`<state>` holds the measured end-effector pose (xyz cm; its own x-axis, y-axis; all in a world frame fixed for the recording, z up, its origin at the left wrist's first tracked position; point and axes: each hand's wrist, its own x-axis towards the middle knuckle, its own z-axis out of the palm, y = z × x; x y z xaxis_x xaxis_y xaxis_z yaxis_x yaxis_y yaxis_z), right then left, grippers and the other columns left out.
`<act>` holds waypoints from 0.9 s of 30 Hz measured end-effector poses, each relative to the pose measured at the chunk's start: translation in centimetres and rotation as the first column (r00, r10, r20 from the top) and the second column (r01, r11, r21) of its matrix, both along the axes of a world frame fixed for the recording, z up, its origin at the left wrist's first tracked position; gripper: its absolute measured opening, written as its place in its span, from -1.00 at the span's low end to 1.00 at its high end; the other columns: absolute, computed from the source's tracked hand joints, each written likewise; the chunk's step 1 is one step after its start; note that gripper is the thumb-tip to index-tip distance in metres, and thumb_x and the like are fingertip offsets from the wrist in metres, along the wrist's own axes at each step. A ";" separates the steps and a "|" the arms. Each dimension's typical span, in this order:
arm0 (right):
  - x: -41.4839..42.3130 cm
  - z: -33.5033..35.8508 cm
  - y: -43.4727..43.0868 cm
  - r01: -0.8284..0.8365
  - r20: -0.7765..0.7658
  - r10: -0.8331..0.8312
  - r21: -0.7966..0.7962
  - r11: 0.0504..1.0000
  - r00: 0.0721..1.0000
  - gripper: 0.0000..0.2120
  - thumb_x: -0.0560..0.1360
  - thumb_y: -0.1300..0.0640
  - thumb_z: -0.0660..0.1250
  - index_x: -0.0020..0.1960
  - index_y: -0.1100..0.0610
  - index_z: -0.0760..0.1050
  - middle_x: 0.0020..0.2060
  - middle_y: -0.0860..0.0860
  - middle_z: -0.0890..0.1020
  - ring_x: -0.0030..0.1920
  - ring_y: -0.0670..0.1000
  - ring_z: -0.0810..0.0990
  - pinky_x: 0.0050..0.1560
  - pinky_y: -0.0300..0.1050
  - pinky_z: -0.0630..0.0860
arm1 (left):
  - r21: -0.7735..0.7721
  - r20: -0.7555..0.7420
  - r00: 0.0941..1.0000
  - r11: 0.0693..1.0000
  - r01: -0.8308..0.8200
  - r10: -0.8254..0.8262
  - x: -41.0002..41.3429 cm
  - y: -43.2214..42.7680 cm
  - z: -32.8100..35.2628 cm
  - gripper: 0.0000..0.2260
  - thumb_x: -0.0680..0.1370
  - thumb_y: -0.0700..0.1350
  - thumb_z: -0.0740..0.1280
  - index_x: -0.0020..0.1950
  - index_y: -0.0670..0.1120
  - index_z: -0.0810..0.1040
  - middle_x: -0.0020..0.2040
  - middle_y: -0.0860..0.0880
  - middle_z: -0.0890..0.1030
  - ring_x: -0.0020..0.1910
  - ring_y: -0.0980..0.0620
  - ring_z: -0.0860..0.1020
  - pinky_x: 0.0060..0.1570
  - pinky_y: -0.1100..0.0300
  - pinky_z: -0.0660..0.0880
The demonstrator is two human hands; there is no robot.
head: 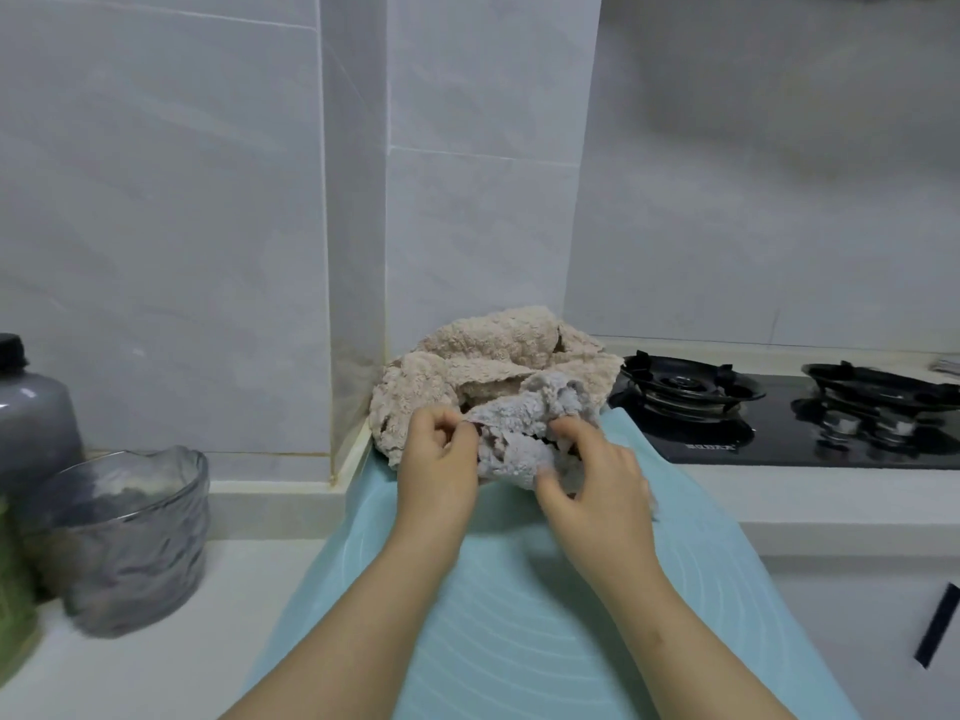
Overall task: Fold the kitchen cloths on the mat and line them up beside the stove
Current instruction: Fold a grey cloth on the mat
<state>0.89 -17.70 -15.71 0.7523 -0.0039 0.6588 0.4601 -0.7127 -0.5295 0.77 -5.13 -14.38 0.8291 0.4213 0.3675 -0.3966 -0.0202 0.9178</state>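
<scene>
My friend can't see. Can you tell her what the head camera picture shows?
The left hand and the right hand both hold a crumpled grey cloth at the far end of a light blue mat. A heap of beige cloths lies behind it by the tiled wall, a black gas stove to the right, a glass bowl to the left.

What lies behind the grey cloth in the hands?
A crumpled heap of beige cloths lies behind the grey cloth, against the wall corner. How many cloths it holds, and the mat edge beneath, are covered.
</scene>
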 end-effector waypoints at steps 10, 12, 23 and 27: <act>-0.9 0.8 -0.3 -0.193 0.048 0.188 0.158 0.968 0.981 -0.37 0.34 -0.02 0.31 0.27 -0.36 0.08 0.34 -0.15 0.34 0.36 -0.03 0.28 0.35 -0.08 0.17 | -0.334 -0.054 0.969 0.919 0.211 -0.243 -0.4 1.4 0.4 -0.81 0.53 -0.27 0.27 -0.23 -0.02 0.48 -0.29 -0.05 0.53 -0.37 0.04 0.47 -0.37 0.26 0.44; -1.2 0.9 -0.3 -0.277 -0.121 0.289 0.107 0.955 0.950 -0.17 0.40 -0.01 0.39 0.33 -0.41 -0.16 0.44 -0.21 0.12 0.44 -0.12 0.14 0.40 -0.08 0.11 | -0.349 0.001 0.936 0.877 0.329 -0.351 -0.7 1.5 0.7 -0.82 0.52 -0.28 0.27 -0.23 -0.05 0.50 -0.27 -0.06 0.56 -0.28 0.01 0.53 -0.20 0.16 0.49; -0.3 1.8 -1.5 -0.011 -0.271 0.278 0.698 0.716 0.921 -0.80 0.51 0.18 0.26 -0.28 0.21 0.42 -0.43 -0.01 0.51 -0.40 -0.03 0.44 -0.36 -0.22 0.33 | 0.058 -0.288 0.726 0.745 0.664 -0.624 -0.9 2.3 0.2 0.11 -0.01 0.06 0.62 0.39 0.36 0.06 0.29 0.09 0.32 0.24 -0.05 0.48 0.30 -0.08 0.37; -0.1 2.1 -1.6 0.053 -0.211 0.202 0.804 0.592 0.956 -0.74 0.52 0.21 0.18 -0.32 0.01 0.28 -0.44 -0.05 0.38 -0.40 -0.01 0.32 -0.33 -0.15 0.25 | 0.396 -0.550 0.766 0.704 0.590 -0.333 -0.4 2.3 -0.6 -0.27 0.37 -0.12 0.49 0.39 0.08 0.12 0.33 0.00 0.32 0.14 0.04 0.48 0.24 0.09 0.42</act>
<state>0.81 -19.30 -13.62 0.9088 -0.3643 0.2036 0.2500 0.0844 -0.9646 0.35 -2.80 -14.99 0.9775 -0.2100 -0.0185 -0.0816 -0.4579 0.8852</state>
